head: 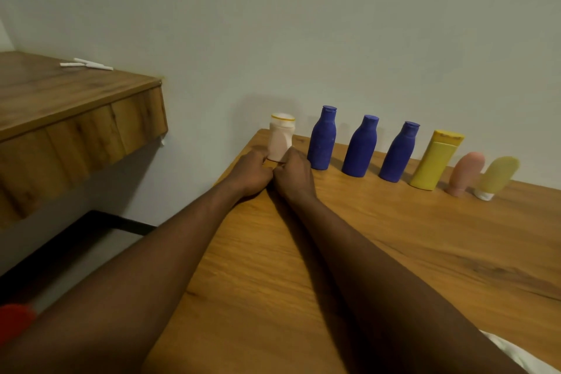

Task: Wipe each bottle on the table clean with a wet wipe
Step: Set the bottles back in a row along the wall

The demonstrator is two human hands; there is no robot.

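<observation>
Several bottles stand in a row along the wall on the wooden table (394,252). At the left end is a pale pink bottle (280,138) with a clear cap. My left hand (252,173) and my right hand (293,174) both rest on the table at its base, fingers curled against its lower sides. To the right follow three blue bottles (323,138), (361,147), (399,153), a yellow bottle (435,159), a pink tube (467,173) and a pale yellow tube (498,177) standing on their caps. No wipe shows in either hand.
A second, higher wooden shelf (76,118) juts out at the left, with white sticks (86,64) lying on it. A white cloth edge (513,352) shows at the bottom right. The wall stands directly behind the bottles.
</observation>
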